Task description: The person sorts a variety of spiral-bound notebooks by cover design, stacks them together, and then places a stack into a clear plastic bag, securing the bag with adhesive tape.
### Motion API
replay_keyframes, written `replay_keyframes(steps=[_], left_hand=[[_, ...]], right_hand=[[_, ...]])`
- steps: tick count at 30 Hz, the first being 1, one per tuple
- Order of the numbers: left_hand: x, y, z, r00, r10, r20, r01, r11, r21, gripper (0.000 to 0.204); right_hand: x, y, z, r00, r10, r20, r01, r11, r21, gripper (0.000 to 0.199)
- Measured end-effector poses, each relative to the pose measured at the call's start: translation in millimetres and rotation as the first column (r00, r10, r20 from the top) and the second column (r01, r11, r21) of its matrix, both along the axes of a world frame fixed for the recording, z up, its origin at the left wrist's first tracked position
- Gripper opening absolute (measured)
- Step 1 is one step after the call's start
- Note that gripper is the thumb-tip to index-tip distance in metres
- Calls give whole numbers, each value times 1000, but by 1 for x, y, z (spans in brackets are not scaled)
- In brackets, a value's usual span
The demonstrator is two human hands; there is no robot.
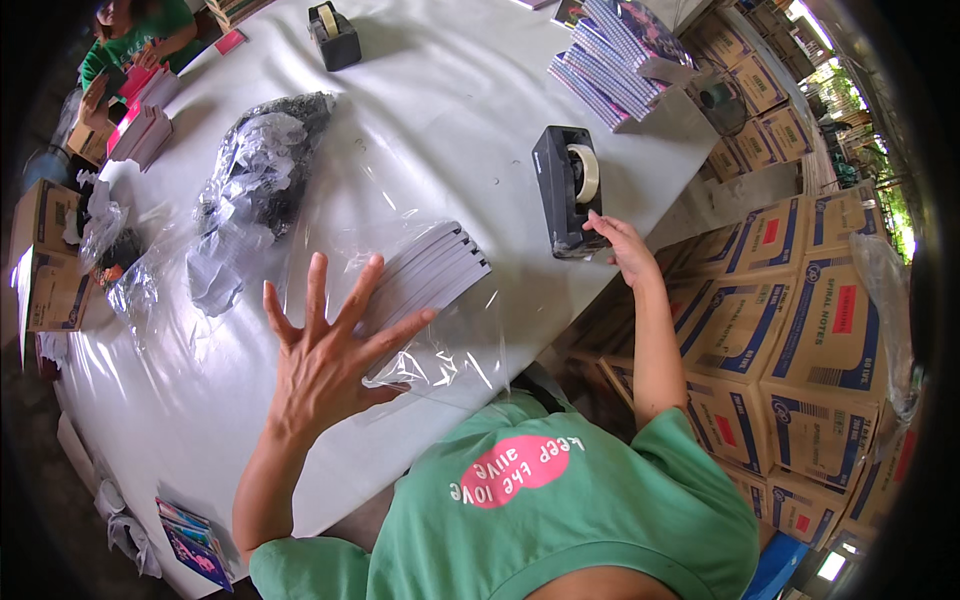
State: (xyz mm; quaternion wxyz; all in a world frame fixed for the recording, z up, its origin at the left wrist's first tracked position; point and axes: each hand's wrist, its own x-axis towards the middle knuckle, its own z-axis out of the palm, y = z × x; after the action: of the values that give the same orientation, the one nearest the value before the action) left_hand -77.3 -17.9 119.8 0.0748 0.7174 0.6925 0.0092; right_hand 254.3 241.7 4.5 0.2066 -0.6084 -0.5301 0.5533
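A stack of spiral notebooks (430,270) lies in a clear plastic bag (455,365) on the white-covered table, in front of me. Over its near left part my left hand (325,355) is spread wide, fingers apart and gripping nothing; thumb and forefinger lie over the plastic. To the right stands a black tape dispenser (556,185) with a roll of pale tape (585,173). At its near end, my right hand (625,248) is closed in a pinch where the tape comes off. The strip between those fingertips is too small to see clearly.
Crumpled plastic and paper (262,165) lie left of the bag. Another tape dispenser (335,38) stands farther off. Spiral-bound notebooks (615,65) are piled far right. Stacked cartons (735,320) flank the table's right edge. A co-worker (140,45) handles pink-covered books at far left.
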Motion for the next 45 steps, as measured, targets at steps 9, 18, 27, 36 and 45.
replay_keyframes(steps=[9, 18, 27, 36, 45], left_hand=[[-4, 0, -3, 999, -11, 51, 11, 1000, -4, 109], [-8, -4, -8, 999, -45, 24, 45, 998, 35, 109], [-5, 3, -2, 999, -42, 7, 42, 999, 22, 94], [28, 6, -28, 968, 91, 233, -234, 660, 714, 20], [33, -4, -42, 790, 194, 581, -526, 701, 482, 43]], right_hand=[[-1, -64, -5, 753, -201, 626, -227, 814, 535, 19], [-143, -65, 159, 381, 899, -215, -877, 425, 224, 66], [-223, -90, 153, 215, 528, 821, -973, 49, 224, 97], [-134, -74, 57, 389, 899, -200, -686, 427, 589, 27], [-151, -87, 72, 511, 844, -163, -592, 482, 646, 16]])
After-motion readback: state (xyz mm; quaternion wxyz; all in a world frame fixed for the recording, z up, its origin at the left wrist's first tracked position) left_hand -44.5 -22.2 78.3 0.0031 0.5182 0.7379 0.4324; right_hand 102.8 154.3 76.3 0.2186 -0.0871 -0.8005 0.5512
